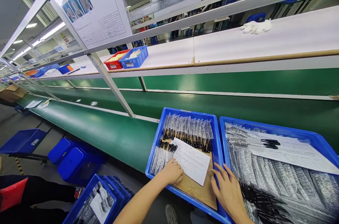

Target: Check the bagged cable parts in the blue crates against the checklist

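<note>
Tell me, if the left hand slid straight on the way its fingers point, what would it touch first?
Most likely more of the white paper sheet its fingertips already rest on: the left hand points up and right across the tray. Beyond the sheet lies the row of clear packets with black parts, though depth is hard to judge.

Head view. Lower centre: left hand (172, 171) rests on a paper sheet (191, 161) inside a blue tray (217, 146) holding bagged black parts (187, 130). Right hand (230, 193) — fingers spread — lies on the rim between this tray and a second blue tray (321, 143). Upper right: white gloves (256, 26) on a shelf (302, 33).
</note>
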A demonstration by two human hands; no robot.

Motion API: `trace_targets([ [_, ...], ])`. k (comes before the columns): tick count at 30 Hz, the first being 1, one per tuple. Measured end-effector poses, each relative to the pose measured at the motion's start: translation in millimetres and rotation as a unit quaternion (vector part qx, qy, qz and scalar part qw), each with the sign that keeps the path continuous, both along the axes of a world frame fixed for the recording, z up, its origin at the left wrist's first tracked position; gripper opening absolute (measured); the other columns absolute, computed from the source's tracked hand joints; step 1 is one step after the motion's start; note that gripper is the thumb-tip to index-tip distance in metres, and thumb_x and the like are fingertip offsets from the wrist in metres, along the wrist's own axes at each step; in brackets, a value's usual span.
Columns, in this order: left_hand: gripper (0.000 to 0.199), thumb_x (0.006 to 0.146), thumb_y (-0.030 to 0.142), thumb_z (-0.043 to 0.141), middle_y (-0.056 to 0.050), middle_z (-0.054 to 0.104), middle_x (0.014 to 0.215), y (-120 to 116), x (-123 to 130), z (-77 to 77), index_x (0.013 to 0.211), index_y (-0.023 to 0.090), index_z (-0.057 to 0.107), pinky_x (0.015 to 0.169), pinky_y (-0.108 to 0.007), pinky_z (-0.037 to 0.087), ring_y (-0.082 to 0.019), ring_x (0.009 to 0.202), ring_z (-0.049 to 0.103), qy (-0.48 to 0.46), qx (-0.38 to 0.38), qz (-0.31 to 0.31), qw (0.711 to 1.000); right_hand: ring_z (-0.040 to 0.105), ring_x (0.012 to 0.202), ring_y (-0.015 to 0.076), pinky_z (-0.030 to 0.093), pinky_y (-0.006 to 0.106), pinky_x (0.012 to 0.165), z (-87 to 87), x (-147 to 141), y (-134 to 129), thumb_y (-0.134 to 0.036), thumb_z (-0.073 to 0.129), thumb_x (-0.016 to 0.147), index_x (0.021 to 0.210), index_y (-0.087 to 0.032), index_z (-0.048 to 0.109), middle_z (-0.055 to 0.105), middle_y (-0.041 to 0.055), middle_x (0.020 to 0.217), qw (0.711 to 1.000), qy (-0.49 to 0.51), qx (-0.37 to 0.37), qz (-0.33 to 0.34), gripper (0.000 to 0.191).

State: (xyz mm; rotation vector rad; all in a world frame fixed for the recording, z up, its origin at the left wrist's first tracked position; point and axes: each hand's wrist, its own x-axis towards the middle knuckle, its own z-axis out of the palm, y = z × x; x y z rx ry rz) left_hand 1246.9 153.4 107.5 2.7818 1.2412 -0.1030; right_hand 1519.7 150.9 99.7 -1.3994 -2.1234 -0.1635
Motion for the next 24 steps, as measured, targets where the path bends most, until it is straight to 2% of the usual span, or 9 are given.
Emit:
trace_targets([
  [5, 0.021, 0.095, 0.032, 0.050, -0.007, 0.069, 0.097, -12, 0, 19.4, 0.094, 0.017, 0.063, 0.089, -0.036, 0.043, -0.021, 0.096, 0.060, -0.065, -0.021, 0.070, 0.995, 0.043, 0.132, 0.0377, 0.047, 0.055, 0.095, 4.8, -1, -2, -0.033, 0.036, 0.095, 0.100, -0.016, 0.068, 0.063, 0.0138, 0.127, 1.000, 0.004, -0.006, -0.004, 0.036],
  [9, 0.018, 0.096, 0.031, 0.047, -0.004, 0.067, 0.095, -28, 1, 25.5, 0.092, 0.019, 0.060, 0.081, -0.031, 0.043, -0.018, 0.092, 0.059, -0.120, -0.034, 0.123, 0.985, 0.043, 0.133, 0.0377, 0.049, 0.055, 0.092, 4.9, -2, -2, -0.035, 0.036, 0.095, 0.100, -0.017, 0.068, 0.064, 0.0137, 0.127, 1.000, 0.006, -0.008, -0.005, 0.037],
  [15, 0.011, 0.093, 0.029, 0.051, -0.002, 0.066, 0.097, -47, 5, 15.2, 0.090, 0.020, 0.056, 0.080, -0.028, 0.044, -0.016, 0.092, 0.058, -0.177, -0.043, 0.180, 0.967, 0.046, 0.130, 0.0398, 0.050, 0.056, 0.089, 2.0, 0, 0, -0.036, 0.034, 0.095, 0.098, -0.015, 0.069, 0.065, 0.0146, 0.124, 1.000, -0.011, 0.024, 0.004, 0.040],
  [24, 0.014, 0.089, 0.033, 0.053, -0.003, 0.067, 0.092, -45, 6, 1.1, 0.089, 0.020, 0.059, 0.080, -0.029, 0.045, -0.018, 0.089, 0.059, -0.200, -0.051, 0.202, 0.957, 0.048, 0.125, 0.0456, 0.051, 0.059, 0.081, 2.9, -1, 3, -0.038, 0.034, 0.092, 0.090, -0.015, 0.068, 0.066, 0.0194, 0.115, 0.997, -0.018, 0.066, 0.030, 0.042],
])
